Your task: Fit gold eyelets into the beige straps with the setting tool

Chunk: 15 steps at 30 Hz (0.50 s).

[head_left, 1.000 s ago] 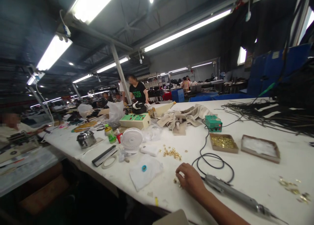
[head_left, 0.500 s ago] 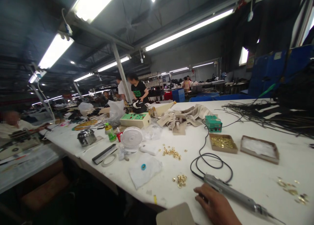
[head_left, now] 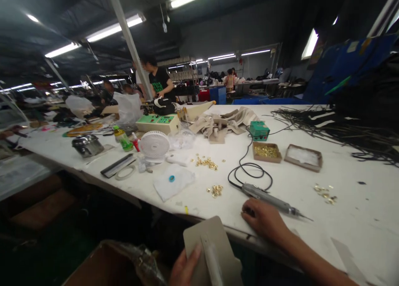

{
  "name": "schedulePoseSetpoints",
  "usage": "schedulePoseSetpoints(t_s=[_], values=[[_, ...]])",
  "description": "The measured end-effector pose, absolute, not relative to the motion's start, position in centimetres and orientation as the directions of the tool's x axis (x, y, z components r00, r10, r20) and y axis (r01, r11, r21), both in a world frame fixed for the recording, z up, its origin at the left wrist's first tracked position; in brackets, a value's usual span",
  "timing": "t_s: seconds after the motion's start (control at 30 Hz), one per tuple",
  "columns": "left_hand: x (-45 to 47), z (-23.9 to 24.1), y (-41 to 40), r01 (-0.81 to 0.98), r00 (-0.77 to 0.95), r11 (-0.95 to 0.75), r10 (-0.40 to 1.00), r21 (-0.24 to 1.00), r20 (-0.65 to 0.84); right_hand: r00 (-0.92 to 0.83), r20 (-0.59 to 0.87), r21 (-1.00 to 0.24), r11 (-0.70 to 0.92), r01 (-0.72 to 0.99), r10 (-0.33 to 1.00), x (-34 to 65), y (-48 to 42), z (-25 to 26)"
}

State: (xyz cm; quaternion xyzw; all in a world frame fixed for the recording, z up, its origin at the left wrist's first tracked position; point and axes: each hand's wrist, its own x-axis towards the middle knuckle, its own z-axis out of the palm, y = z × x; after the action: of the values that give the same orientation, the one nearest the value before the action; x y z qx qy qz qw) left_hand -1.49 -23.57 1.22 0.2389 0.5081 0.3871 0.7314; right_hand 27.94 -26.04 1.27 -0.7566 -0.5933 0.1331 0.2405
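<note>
Left hand point(head_left: 184, 268) holds panel point(head_left: 206, 240); right hand point(head_left: 261, 216) near table edge point(head_left: 233, 226).

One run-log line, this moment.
left hand: holds beige panel | right hand: curled beside corded tool, grip unclear | gold pieces: loose on table

Remotely, I count two foreground hands point(head_left: 262, 215), one beige panel point(head_left: 225, 249), one power driver point(head_left: 270, 198), two shallow boxes point(head_left: 267, 159), three gold-coloured heaps point(head_left: 216, 191) (boxed pieces point(head_left: 264, 151) excluded).

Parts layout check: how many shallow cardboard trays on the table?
2. The gold-filled tray sits in front of the green box; the white-filled tray is right of it. More could be hidden farther back.
</note>
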Motion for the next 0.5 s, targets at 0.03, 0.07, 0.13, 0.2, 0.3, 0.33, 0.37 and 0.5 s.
schedulePoseSetpoints(t_s=[0.03,0.07,0.13,0.2,0.3,0.33,0.37,0.5], values=[[-1.4,1.1,-23.6,-0.341,0.195,0.601,0.797,0.723,-0.571,0.288,0.061,-0.515,-0.216,0.829,0.956,28.0,-26.2,1.4],[-1.2,1.2,-23.7,-0.360,0.205,0.615,0.786,0.701,-0.584,0.307,0.042,-0.508,-0.244,0.826,0.951,28.1,-26.3,1.5],[-1.0,1.4,-24.0,-0.396,0.214,0.625,0.775,0.672,-0.595,0.320,0.021,-0.493,-0.269,0.828,0.947,28.2,-26.4,1.7],[-0.8,1.8,-24.3,-0.423,0.213,0.618,0.779,0.662,-0.590,0.315,0.032,-0.479,-0.262,0.838,0.948,28.3,-26.5,1.7],[-0.7,2.5,-24.7,-0.438,0.223,0.615,0.781,0.656,-0.583,0.264,0.060,-0.460,-0.208,0.864,0.963,28.5,-26.6,1.6],[-0.7,2.7,-24.8,-0.436,0.233,0.618,0.780,0.654,-0.581,0.240,0.064,-0.452,-0.187,0.872,0.969,28.6,-26.6,1.6],[-0.7,2.9,-24.9,-0.430,0.245,0.623,0.777,0.653,-0.580,0.220,0.065,-0.447,-0.168,0.879,0.973,28.7,-26.6,1.5],[-0.9,3.5,-24.8,-0.409,0.294,0.639,0.768,0.652,-0.568,0.196,0.059,-0.440,-0.151,0.885,0.979,28.9,-26.6,1.5]])
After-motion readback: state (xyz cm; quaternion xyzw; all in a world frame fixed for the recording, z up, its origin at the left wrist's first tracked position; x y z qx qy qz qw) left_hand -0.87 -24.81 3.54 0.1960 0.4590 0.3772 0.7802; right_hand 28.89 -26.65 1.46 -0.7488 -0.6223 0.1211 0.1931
